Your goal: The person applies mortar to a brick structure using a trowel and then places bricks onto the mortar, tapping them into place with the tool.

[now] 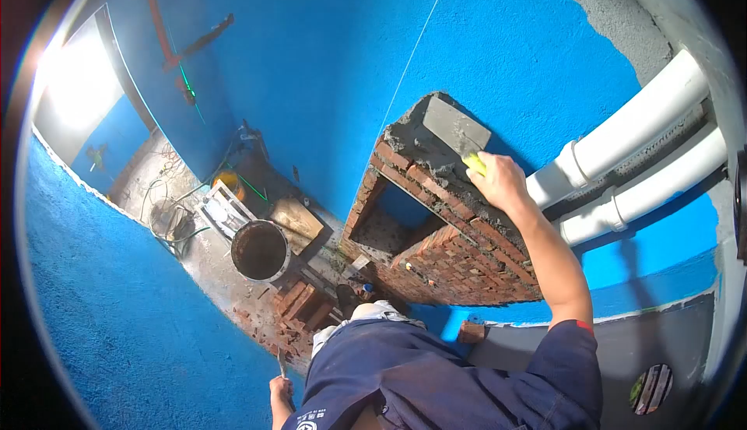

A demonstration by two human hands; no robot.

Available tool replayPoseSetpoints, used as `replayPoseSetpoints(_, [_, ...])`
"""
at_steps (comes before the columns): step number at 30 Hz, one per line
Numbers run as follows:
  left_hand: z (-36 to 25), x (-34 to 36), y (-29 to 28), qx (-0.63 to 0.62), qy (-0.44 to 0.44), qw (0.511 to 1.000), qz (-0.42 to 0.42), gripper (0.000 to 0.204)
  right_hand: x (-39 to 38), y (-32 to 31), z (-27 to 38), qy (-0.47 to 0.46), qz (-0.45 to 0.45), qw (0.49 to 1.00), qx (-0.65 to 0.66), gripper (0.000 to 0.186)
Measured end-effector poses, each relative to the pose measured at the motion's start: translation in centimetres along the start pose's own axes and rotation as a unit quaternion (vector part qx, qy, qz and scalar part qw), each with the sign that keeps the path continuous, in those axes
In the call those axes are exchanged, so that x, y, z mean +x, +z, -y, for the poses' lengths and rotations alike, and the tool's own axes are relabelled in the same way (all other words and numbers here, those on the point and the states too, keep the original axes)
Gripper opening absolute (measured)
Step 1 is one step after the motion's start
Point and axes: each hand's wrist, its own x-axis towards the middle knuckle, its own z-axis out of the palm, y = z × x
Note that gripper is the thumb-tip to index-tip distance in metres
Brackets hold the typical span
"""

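My right hand [496,181] grips the yellow handle [475,162] of a flat rectangular steel trowel [455,122], whose blade lies over grey mortar [412,138] along the top of a red brick structure [475,270]. The structure has a dark opening in its upper part. Low at the bottom of the view, my left hand [281,391] is closed round a narrow metal tool [282,364], too small to make out exactly, held down by my side.
Blue walls [303,64] surround me, and two white pipes [622,130] run right of the brickwork. On the floor stand a mortar bucket [259,249], loose bricks [299,301], a board [299,224], a white frame [214,208], cables and a yellow bucket [227,179]. A bright doorway [117,150] is left.
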Motion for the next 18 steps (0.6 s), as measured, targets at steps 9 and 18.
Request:
replayPoseSetpoints(9, [4.1,3.8,-0.2,-0.013,-0.028,0.999,-0.028,0.012,8.4,0.0,3.2,-0.006,0.099,0.995,0.031,0.035])
replayPoseSetpoints(18, [2.7,0.6,1.1,-0.062,-0.055,0.996,-0.018,0.011,17.7,-0.1,4.3,0.143,0.328,0.924,0.138,0.029])
